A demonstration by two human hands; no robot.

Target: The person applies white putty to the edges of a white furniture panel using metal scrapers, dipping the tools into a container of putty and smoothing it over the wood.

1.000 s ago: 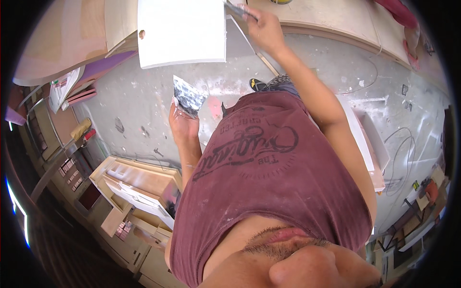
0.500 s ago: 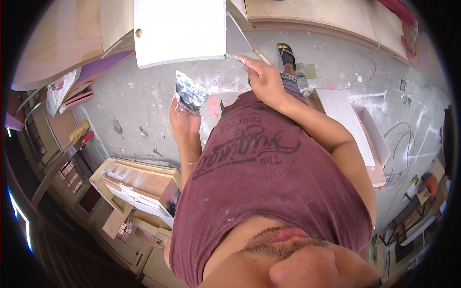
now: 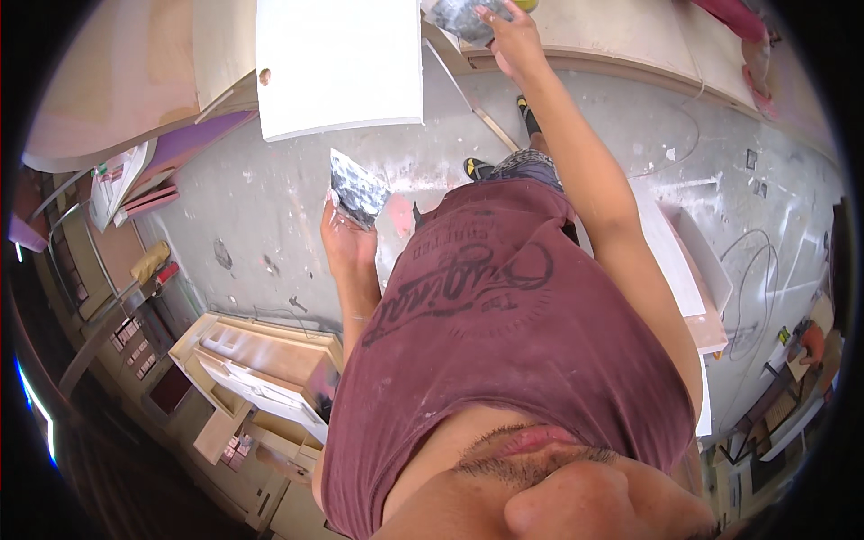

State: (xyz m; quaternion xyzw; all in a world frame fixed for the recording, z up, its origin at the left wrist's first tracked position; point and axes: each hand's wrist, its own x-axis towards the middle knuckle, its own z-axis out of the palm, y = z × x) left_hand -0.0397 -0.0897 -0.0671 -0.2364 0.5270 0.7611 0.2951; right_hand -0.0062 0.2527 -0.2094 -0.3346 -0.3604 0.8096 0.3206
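My left hand (image 3: 349,241) is closed on the lower edge of a flat, roughly four-sided putty blade (image 3: 359,189), its face smeared white and dark grey. That hand is over the floor, just in front of the white panel. My right arm reaches far forward, and my right hand (image 3: 518,43) pinches a second smeared grey putty blade (image 3: 461,20), partly cut off by the top of the picture. The blade is past the right edge of the white panel (image 3: 340,72), which has a round hole near its left side. White smears mark my fingers.
Pale wooden boards (image 3: 612,49) run along the far side. A yellow-green object (image 3: 526,4) lies beside my right hand. White boards (image 3: 670,261) stand to my right, and a wooden cabinet frame (image 3: 261,360) is at left. Another person's arm (image 3: 756,58) shows at far right.
My right hand has moved forward and up from the white panel's near right corner, and its blade now shows its face. My left hand has shifted only slightly, still holding its blade.
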